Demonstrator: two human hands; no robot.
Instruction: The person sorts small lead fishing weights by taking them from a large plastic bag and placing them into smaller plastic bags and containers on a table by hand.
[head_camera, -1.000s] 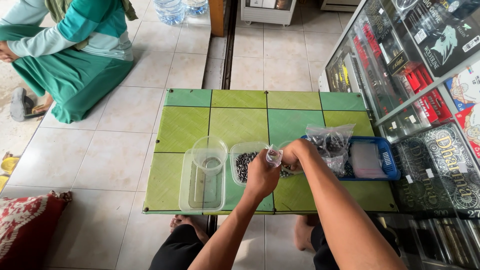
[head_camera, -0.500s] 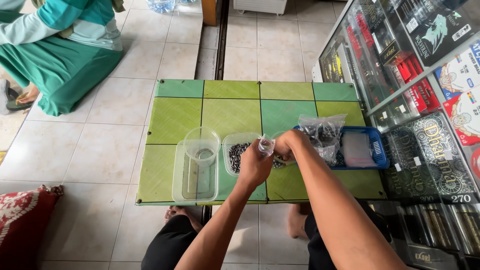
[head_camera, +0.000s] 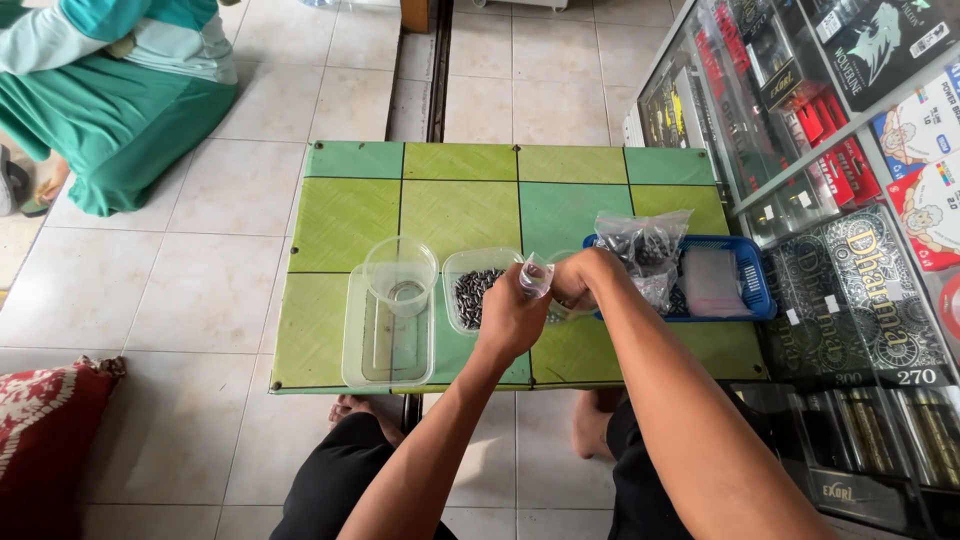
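Observation:
My left hand (head_camera: 510, 318) and my right hand (head_camera: 577, 280) meet over the green tiled table (head_camera: 460, 195), both pinching a small clear plastic bag (head_camera: 537, 276) between them. Just below and left of the hands sits a clear tub of small dark pieces (head_camera: 474, 290). Further left a clear plastic cup (head_camera: 401, 272) stands inside a clear rectangular container (head_camera: 385, 335). To the right of my hands a blue basket (head_camera: 745, 275) holds filled clear bags (head_camera: 640, 250) of dark pieces and flat empty bags.
A glass display case (head_camera: 800, 130) with packaged goods runs along the right side. A person in green clothes (head_camera: 120, 100) sits on the tiled floor at the upper left. A red patterned cushion (head_camera: 45, 430) lies at the lower left.
Both hands stay together on the small bag above the tub. The view has shifted slightly; the objects on the table have not moved.

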